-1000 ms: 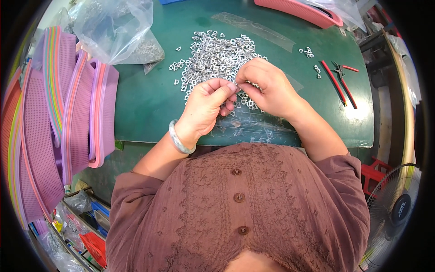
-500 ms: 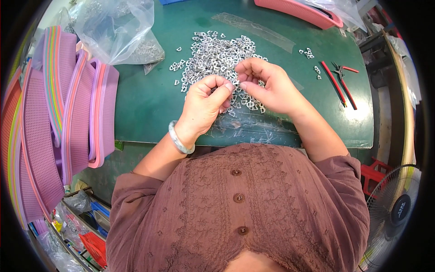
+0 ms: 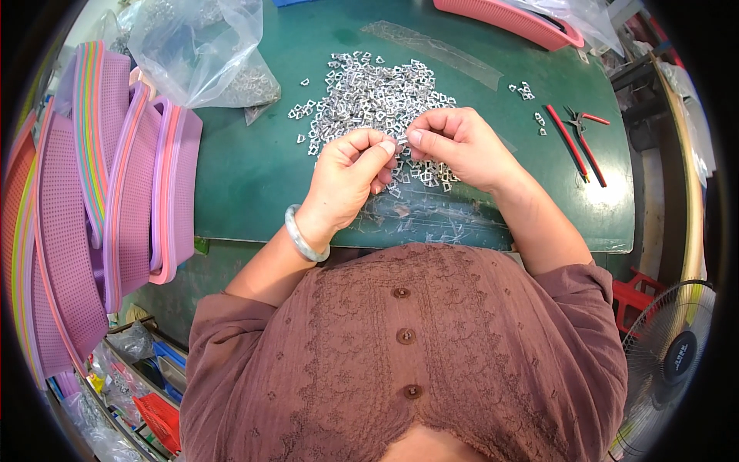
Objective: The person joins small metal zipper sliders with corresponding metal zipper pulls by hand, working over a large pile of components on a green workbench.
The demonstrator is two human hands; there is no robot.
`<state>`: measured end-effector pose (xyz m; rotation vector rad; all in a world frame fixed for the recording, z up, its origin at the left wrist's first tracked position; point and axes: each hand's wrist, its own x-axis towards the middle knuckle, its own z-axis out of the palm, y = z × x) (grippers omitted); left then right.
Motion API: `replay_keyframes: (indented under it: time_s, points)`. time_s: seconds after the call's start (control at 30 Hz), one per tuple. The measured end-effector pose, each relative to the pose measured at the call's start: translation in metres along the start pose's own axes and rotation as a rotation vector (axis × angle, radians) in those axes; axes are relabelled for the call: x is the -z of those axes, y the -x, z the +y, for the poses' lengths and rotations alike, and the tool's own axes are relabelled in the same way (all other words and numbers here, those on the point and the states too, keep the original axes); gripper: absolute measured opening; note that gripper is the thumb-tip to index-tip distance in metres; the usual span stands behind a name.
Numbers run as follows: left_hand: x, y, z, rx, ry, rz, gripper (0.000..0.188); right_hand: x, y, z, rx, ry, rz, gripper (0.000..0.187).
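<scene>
A heap of small silvery metal pieces, many shaped like little D-shaped rings, lies on the green table. Over its near side, my left hand is closed, thumb pressed against the bent forefinger on a small metal piece that peeks out at the tips. My right hand is closed in a pinch just to the right, its fingertips nearly meeting the left ones. Whatever sits between the right fingertips is too small and covered to make out. A pale bangle circles my left wrist.
Red-handled pliers and several loose metal pieces lie on the right. A clear plastic bag of similar pieces is at the back left. Stacked purple and pink baskets crowd the left side. A fan stands at lower right.
My right thumb and forefinger have come together into a pinch, having been spread apart before, at nearly the same spot. The left hand has hardly moved.
</scene>
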<state>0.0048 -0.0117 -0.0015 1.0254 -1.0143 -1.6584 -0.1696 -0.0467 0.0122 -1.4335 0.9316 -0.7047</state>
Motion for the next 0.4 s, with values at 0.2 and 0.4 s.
replay_keyframes:
  time_s: [0.2,0.4]
  points:
    - [0.0006,0.0005,0.0019,0.034,0.045,-0.016,0.01,-0.0003,0.0003,0.0001,0.009,-0.047,0.032,0.016]
    - [0.0009,0.001,0.0033,0.068,0.098,-0.009,0.01,0.0015,0.0005,0.0015,0.014,-0.032,-0.021,0.013]
